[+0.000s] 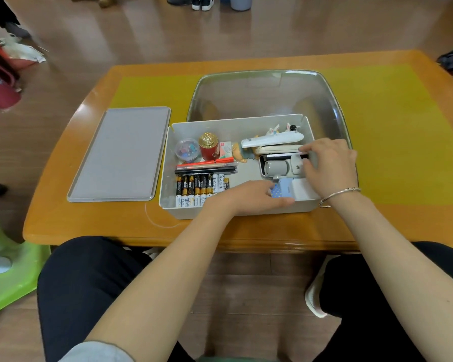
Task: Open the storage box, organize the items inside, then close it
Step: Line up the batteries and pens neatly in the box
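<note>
The grey storage box (168, 163) stands open on the table, its flat grey lid (120, 155) lying to its left. Inside are rows of batteries (198, 188), dark pens (207, 169), a red jar with a gold cap (208, 148), a round tub of clips (187, 150), a white stapler-like device (272, 139) and a grey folded gadget (279, 167). My right hand (330, 165) curls its fingers on the right end of the grey gadget. My left hand (256, 198) holds a small blue patterned card pack (279, 192) near the box's front wall, beside a white block (304, 189).
A clear plastic tub (267, 95) sits upturned just behind the box. The table (403, 218) has an orange rim and a yellow-green mat. A green stool (13, 273) stands on the floor at left, and bags lie at far left and far right.
</note>
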